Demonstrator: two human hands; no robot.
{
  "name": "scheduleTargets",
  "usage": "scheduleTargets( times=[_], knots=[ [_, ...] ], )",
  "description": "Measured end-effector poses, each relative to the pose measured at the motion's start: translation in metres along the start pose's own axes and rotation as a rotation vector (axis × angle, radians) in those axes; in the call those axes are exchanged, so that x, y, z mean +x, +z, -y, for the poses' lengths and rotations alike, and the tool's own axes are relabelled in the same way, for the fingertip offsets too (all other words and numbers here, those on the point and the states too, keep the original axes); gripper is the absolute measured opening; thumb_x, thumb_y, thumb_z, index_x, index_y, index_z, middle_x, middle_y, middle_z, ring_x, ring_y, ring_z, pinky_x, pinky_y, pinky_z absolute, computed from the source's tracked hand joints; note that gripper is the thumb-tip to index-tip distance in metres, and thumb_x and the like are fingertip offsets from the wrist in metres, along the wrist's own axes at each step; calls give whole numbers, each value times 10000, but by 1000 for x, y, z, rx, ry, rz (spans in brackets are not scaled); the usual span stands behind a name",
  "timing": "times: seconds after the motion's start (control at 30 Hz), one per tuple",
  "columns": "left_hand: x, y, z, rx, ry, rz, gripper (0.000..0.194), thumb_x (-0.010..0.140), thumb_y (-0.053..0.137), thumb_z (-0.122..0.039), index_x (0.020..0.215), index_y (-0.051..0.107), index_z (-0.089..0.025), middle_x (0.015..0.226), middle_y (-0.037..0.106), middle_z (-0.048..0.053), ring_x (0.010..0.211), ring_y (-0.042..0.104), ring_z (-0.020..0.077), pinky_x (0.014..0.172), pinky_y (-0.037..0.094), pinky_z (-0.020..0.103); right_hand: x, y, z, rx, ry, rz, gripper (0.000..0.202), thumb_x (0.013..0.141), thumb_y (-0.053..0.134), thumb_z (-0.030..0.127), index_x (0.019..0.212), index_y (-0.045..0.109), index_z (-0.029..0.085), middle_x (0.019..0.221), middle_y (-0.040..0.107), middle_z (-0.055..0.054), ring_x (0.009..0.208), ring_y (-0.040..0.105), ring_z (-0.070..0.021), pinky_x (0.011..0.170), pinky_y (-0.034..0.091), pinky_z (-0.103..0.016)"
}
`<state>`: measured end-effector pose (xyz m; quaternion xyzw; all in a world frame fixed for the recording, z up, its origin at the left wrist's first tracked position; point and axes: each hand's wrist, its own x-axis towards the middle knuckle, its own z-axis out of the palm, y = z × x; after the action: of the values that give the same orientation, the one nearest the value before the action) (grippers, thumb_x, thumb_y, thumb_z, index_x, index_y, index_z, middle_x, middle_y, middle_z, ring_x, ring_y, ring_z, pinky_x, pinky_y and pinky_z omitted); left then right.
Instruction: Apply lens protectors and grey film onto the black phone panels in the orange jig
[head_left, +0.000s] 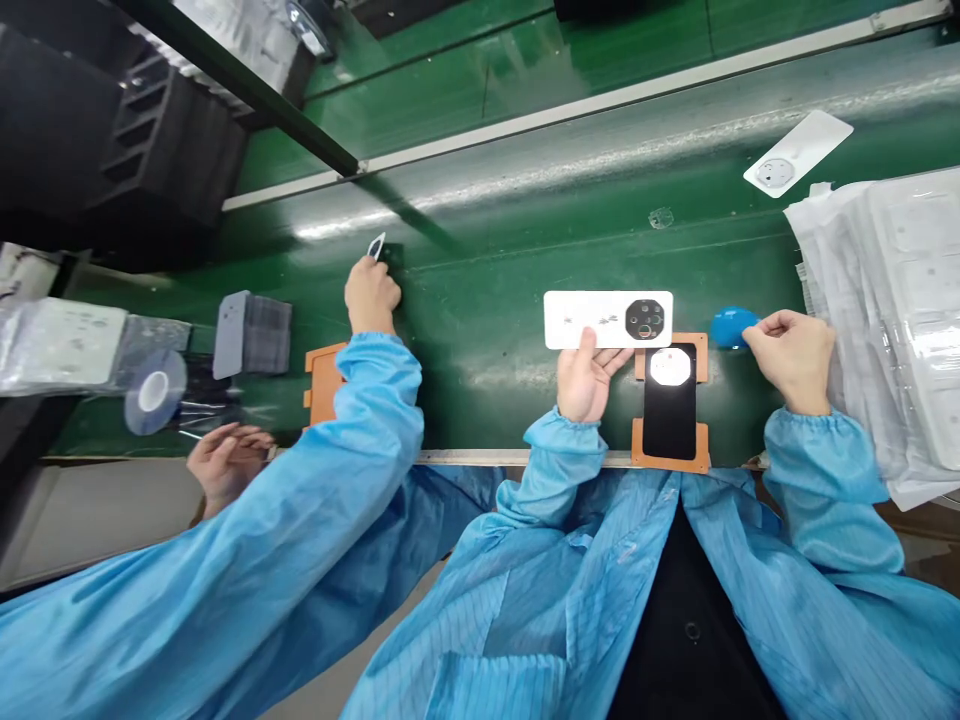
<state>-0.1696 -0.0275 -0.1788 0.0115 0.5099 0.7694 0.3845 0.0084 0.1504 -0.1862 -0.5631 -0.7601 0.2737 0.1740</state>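
Observation:
My left hand [583, 382] holds up a white phone back cover [592, 318] from below, thumb on its face and fingers behind. Dark marks show on the cover, with a black eight-sided camera area at its right end. To the right, my right hand [795, 358] pinches the edge of a blue rounded thing [731, 327] whose kind I cannot make out. Between my hands, near the bench edge, an orange fixture [697, 450] holds a black phone-shaped panel [670, 425] with a white eight-sided patch.
Plastic-wrapped trays [915, 300] stand at the right; a white phone cover [814, 145] lies behind them. On the left, a co-worker's hand [371, 295] holds a small white-edged piece beside another orange fixture [322, 385]. Further left are stacked grey panels [259, 335] and a tape roll [156, 390].

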Motion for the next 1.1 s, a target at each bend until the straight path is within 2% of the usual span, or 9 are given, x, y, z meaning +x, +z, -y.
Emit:
scheduleTargets(
  times=[0.1,0.2,0.33,0.43,0.5,0.57,0.73,0.9,1.1],
  knots=[
    [-1,-12,-12,26,56,-3,508,970,720,-420,1417,615,-203,1319,747,132,1103,779,271,1000,641,456,7,-16,-9,-157,27,63,229,737,724,190,557,587,224,508,462,23,559,378,-148,656,329,-347],
    [-8,-18,-29,161,148,39,549,890,810,-429,1374,654,-222,1291,759,106,1164,756,297,1024,640,470,-16,-35,2,-97,-93,-40,281,850,684,259,595,571,223,540,533,7,563,485,-160,645,363,-343],
    [7,-26,-91,303,209,14,443,936,748,-455,1353,674,-326,1298,745,36,1305,686,292,1011,653,459,-60,-48,23,85,-599,-112,105,914,702,280,988,725,208,936,773,-63,781,724,-210,723,567,-352],
    [21,-32,-123,401,350,46,303,1046,549,-475,1310,671,-391,1308,717,-35,1420,598,211,1006,649,422,-77,-37,22,13,-959,-14,337,968,639,173,1301,672,213,1283,748,-104,1131,739,-253,982,605,-392],
    [16,-32,-108,625,451,239,370,1054,504,-515,1347,649,-341,1354,700,-14,1480,536,215,1098,603,432,-80,-25,13,-92,-1039,10,383,992,572,97,1348,655,209,1315,744,-101,1196,725,-252,1030,598,-387],
    [3,-29,-70,819,459,491,458,1014,582,-540,1374,648,-264,1402,692,52,1473,544,269,1188,542,486,-80,-14,3,-176,-1057,13,385,1000,539,64,1342,662,192,1300,755,-97,1181,738,-249,1020,609,-376],
    [-16,-33,9,956,472,767,282,1015,623,-354,1262,739,-282,1335,738,69,1370,641,266,1230,493,522,-78,-7,-8,-224,-1057,11,369,998,559,88,1331,685,185,1314,751,-109,1204,735,-255,1035,614,-386],
    [-11,-49,16,1163,825,917,439,1075,467,-196,1480,594,-308,1497,636,86,1503,506,253,1241,473,481,-77,-12,-8,-204,-1078,24,366,992,562,76,1321,689,171,1278,766,-107,1191,741,-262,1025,622,-396],
    [-16,-50,21,1273,901,915,439,1078,454,-197,1499,569,-249,1503,627,115,1484,526,271,1211,512,480,-77,-13,-10,-231,-1117,26,356,975,567,45,1301,683,128,1268,766,-126,1174,745,-275,1003,619,-389]
  ],
)
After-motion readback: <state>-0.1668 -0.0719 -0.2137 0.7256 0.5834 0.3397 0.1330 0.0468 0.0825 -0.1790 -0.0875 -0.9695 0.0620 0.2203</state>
